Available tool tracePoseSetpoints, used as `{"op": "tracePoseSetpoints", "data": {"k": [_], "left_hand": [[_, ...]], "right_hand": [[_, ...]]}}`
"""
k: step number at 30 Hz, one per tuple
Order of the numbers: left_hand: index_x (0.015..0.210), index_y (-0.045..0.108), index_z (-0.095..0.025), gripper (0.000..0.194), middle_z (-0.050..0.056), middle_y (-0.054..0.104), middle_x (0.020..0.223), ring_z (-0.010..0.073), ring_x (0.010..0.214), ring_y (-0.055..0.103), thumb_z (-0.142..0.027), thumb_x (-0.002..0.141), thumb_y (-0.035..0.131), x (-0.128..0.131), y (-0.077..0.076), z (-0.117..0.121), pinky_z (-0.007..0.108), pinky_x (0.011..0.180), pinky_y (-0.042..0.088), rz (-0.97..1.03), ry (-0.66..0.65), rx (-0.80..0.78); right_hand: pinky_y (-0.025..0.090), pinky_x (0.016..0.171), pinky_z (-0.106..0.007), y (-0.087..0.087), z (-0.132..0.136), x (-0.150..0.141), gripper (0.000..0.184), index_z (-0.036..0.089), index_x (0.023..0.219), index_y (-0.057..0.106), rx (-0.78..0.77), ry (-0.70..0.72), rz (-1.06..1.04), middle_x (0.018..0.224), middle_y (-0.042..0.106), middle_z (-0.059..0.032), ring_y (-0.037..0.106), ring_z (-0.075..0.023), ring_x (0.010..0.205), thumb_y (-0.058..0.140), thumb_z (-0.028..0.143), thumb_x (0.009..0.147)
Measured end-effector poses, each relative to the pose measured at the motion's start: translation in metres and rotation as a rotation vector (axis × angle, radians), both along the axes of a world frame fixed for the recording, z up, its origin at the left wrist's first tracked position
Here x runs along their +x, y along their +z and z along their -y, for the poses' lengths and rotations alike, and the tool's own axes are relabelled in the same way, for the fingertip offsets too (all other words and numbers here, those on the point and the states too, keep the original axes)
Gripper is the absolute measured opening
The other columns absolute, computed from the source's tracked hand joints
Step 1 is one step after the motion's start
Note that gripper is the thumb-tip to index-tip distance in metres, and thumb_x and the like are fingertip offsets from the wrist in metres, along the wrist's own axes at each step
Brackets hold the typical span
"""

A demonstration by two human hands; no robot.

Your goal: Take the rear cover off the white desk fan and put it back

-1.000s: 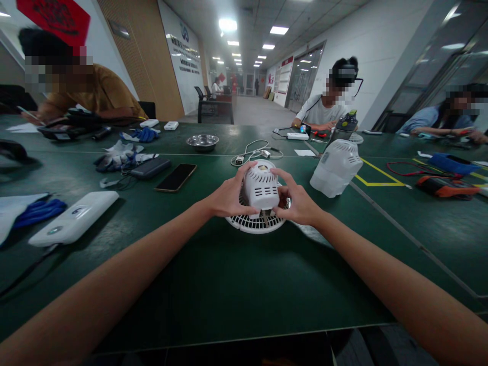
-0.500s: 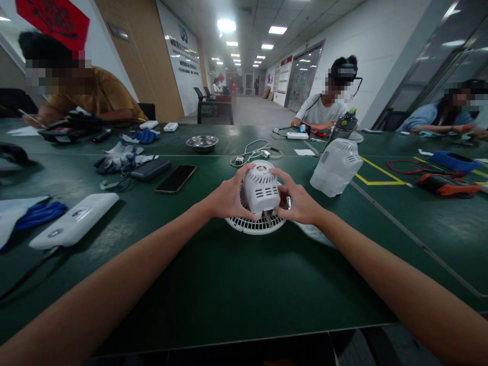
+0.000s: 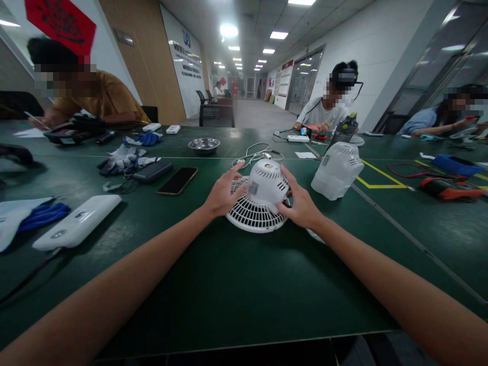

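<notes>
A white plastic fan motor housing [image 3: 269, 184] with vent slots and a pale label rests over a round white fan grille [image 3: 253, 219] on the green table. Its rounded top faces up. My right hand [image 3: 303, 204] grips the housing from the right, thumb low in front and fingers behind. At the left, my left hand [image 3: 224, 192] is open with fingers apart; its thumb tip is close to the label, and I cannot tell whether it touches. Part of the grille is hidden under the housing and my hands.
Beyond my right hand stands a translucent white plastic container [image 3: 337, 172]. A phone [image 3: 178, 181], a steel bowl [image 3: 204, 146], a white cable [image 3: 259, 152], gloves [image 3: 121, 158] and a white power bank [image 3: 78, 222] lie around. An orange multimeter [image 3: 450, 189] is far right. Several people sit around the table.
The housing has turned so its front slots now face right and its label shows at the left. My left hand has loosened from it and spread; my right hand still grips.
</notes>
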State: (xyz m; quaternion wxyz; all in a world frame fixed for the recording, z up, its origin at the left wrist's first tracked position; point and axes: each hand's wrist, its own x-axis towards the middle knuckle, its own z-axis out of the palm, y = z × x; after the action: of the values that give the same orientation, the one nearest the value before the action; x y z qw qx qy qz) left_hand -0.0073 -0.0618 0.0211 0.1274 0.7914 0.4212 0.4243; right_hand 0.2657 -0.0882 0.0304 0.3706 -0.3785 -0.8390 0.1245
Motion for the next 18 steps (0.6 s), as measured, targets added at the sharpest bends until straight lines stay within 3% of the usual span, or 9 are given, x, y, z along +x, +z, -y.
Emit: {"op": "tracePoseSetpoints", "data": {"k": [3, 5, 8, 12, 14, 16, 18], "left_hand": [[0.136, 0.055, -0.021, 0.053, 0.012, 0.066, 0.124, 0.0296, 0.112, 0.062, -0.053, 0.098, 0.038, -0.011, -0.011, -0.012, 0.048, 0.101, 0.043, 0.096, 0.195, -0.176], [0.121, 0.065, -0.022, 0.052, 0.01, 0.069, 0.12, 0.0311, 0.114, 0.062, -0.058, 0.097, 0.038, -0.017, -0.018, -0.018, 0.045, 0.1, 0.043, 0.13, 0.23, -0.272], [0.111, 0.069, -0.021, 0.052, 0.008, 0.073, 0.112, 0.0305, 0.11, 0.064, -0.062, 0.094, 0.041, -0.023, -0.025, -0.024, 0.043, 0.098, 0.044, 0.214, 0.165, -0.303], [0.11, 0.069, -0.015, 0.065, 0.011, 0.075, 0.096, 0.0281, 0.096, 0.069, -0.068, 0.094, 0.033, -0.027, -0.022, -0.028, 0.041, 0.084, 0.052, 0.546, 0.026, -0.283], [0.106, 0.07, -0.017, 0.064, 0.011, 0.074, 0.098, 0.0268, 0.096, 0.069, -0.068, 0.094, 0.034, -0.027, -0.019, -0.031, 0.04, 0.082, 0.053, 0.662, -0.001, -0.196], [0.102, 0.071, -0.018, 0.053, 0.01, 0.074, 0.104, 0.0264, 0.101, 0.068, -0.065, 0.092, 0.047, -0.024, -0.017, -0.031, 0.04, 0.085, 0.053, 0.677, -0.026, -0.153], [0.103, 0.072, -0.017, 0.044, 0.01, 0.074, 0.108, 0.0269, 0.103, 0.068, -0.057, 0.085, 0.065, -0.018, -0.019, -0.029, 0.043, 0.091, 0.053, 0.668, -0.105, -0.24]], "right_hand": [[0.04, 0.107, -0.07, -0.003, -0.005, 0.005, 0.099, 0.038, 0.158, 0.016, -0.067, -0.024, -0.037, 0.16, 0.035, -0.0085, 0.046, -0.042, 0.135, 0.074, 0.038, 0.078], [0.043, 0.103, -0.07, -0.003, -0.005, 0.006, 0.104, 0.036, 0.158, 0.019, -0.093, -0.02, -0.05, 0.156, 0.041, -0.0107, 0.05, -0.0429, 0.131, 0.079, 0.042, 0.073], [0.048, 0.098, -0.068, -0.004, -0.005, 0.006, 0.105, 0.034, 0.156, 0.026, -0.112, -0.04, -0.095, 0.142, 0.054, -0.0124, 0.059, -0.0401, 0.118, 0.083, 0.045, 0.069], [0.055, 0.089, -0.061, -0.005, -0.007, 0.002, 0.102, 0.03, 0.154, 0.029, -0.251, -0.076, -0.36, 0.119, 0.068, -0.0105, 0.068, -0.0332, 0.099, 0.083, 0.046, 0.069], [0.057, 0.087, -0.056, -0.006, -0.007, -0.004, 0.087, 0.028, 0.149, 0.035, -0.361, -0.057, -0.561, 0.116, 0.07, -0.0092, 0.069, -0.0313, 0.098, 0.076, 0.049, 0.076], [0.057, 0.087, -0.053, -0.007, -0.004, -0.011, 0.064, 0.027, 0.14, 0.045, -0.5, 0.006, -0.719, 0.117, 0.071, -0.0078, 0.07, -0.03, 0.1, 0.063, 0.054, 0.085], [0.058, 0.087, -0.051, -0.009, 0.0, -0.017, 0.05, 0.027, 0.129, 0.055, -0.675, 0.108, -0.8, 0.115, 0.072, -0.0062, 0.069, -0.0292, 0.103, 0.049, 0.058, 0.091]]}}
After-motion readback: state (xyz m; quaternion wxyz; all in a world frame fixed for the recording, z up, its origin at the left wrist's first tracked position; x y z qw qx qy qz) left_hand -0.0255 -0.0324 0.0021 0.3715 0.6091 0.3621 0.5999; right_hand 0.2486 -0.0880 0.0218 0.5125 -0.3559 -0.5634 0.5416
